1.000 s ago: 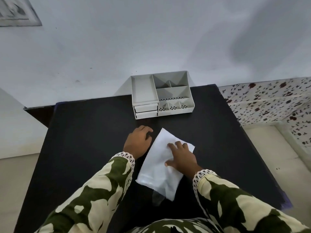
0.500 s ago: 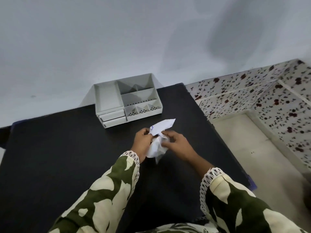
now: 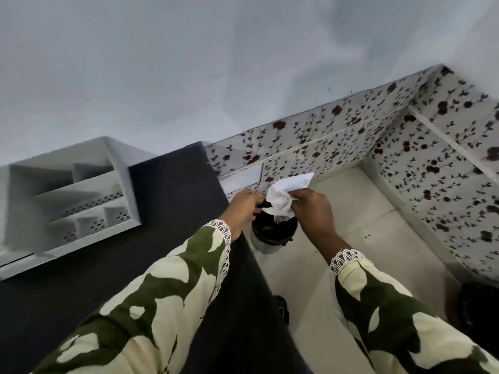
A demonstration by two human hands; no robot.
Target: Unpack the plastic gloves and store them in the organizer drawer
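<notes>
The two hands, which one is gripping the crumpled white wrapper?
The right hand pinches the crumpled white wrapper above the small bin; the left hand is beside it, its contact unclear.

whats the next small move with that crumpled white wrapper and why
Probably let it go. The right hand grips the crumpled white plastic wrapper right above the small round bin with a dark liner on the floor beside the black table; the left hand is at its edge. Opening both hands should drop it in.

One head-worn view, tilted, looks down past the table [image 3: 167, 217] edge to the floor [image 3: 351, 238], close
</notes>
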